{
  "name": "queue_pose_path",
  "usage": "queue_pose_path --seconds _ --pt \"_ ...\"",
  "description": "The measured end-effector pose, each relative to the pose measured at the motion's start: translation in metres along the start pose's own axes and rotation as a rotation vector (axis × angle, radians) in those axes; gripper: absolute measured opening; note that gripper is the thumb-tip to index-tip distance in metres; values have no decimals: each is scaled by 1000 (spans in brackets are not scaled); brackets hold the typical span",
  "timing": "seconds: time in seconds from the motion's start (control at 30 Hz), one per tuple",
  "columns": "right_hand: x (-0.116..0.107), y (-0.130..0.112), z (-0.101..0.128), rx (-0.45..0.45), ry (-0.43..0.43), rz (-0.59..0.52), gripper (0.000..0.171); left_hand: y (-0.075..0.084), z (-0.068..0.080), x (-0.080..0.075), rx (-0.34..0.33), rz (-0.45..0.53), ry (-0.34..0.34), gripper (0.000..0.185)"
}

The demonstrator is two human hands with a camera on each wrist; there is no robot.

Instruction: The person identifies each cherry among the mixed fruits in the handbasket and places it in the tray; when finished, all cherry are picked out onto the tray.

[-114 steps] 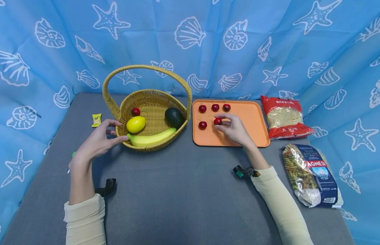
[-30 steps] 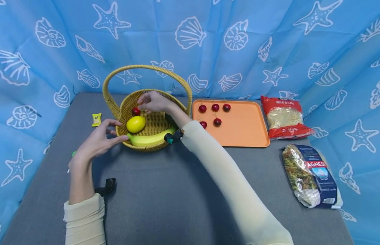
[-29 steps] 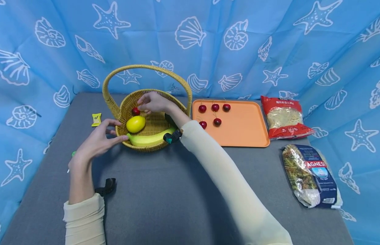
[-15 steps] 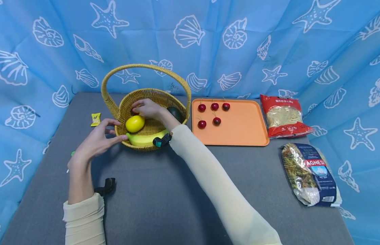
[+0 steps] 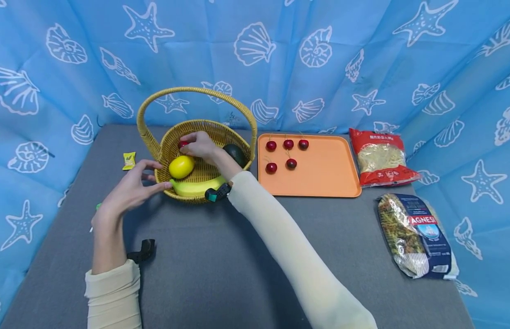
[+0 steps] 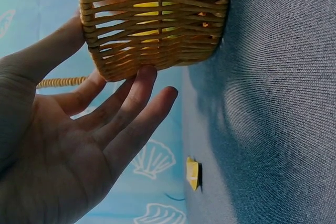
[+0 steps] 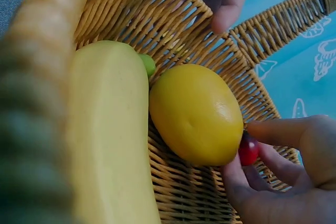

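Note:
My right hand (image 5: 201, 147) reaches into the wicker basket (image 5: 205, 128) and pinches a red cherry (image 7: 249, 150) between thumb and fingers. In the head view the fingers hide part of that cherry. A yellow lemon (image 7: 195, 115) lies right beside it, and a banana (image 5: 197, 187) runs along the basket's near side. The dark avocado (image 5: 234, 155) sits at the basket's right end, partly behind my right hand and wrist. My left hand (image 5: 133, 185) holds the basket's left rim, its thumb at the near edge and its fingers against the woven outside.
An orange tray (image 5: 329, 169) right of the basket carries several cherries (image 5: 291, 163). Beyond it are a red bag of noodles (image 5: 382, 157) and a pasta bag (image 5: 417, 235). A small yellow packet (image 5: 129, 161) lies left of the basket, whose tall handle (image 5: 197, 90) arches over it.
My right hand has gone from a cherry on the tray, which still lies there, to the cherry in the basket and taken hold of it. My left hand has stayed at the rim.

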State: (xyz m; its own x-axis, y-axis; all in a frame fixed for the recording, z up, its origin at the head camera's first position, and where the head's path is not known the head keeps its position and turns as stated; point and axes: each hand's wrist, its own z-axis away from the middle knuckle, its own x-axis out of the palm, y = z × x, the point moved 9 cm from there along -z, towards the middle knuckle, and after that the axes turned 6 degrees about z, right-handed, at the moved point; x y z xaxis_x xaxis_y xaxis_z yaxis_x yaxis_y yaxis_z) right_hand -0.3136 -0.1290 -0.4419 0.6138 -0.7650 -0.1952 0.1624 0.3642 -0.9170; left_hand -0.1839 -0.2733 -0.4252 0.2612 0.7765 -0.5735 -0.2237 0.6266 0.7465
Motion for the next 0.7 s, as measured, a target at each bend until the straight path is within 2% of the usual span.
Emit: queue_pose_path --seconds 0.13,0.37,0.53,0.7 --pt "-14 -4 7 -56 87 -25 41 1 0 0 -2 -1 -3 83" --pt "-25 -21 33 -205 97 61 32 1 1 0 6 2 -7 83" --pt "-35 -36 72 -332 76 145 36 0 1 1 0 5 -9 84" --pt "-54 -45 127 -446 52 179 39 1 1 0 13 7 -5 83"
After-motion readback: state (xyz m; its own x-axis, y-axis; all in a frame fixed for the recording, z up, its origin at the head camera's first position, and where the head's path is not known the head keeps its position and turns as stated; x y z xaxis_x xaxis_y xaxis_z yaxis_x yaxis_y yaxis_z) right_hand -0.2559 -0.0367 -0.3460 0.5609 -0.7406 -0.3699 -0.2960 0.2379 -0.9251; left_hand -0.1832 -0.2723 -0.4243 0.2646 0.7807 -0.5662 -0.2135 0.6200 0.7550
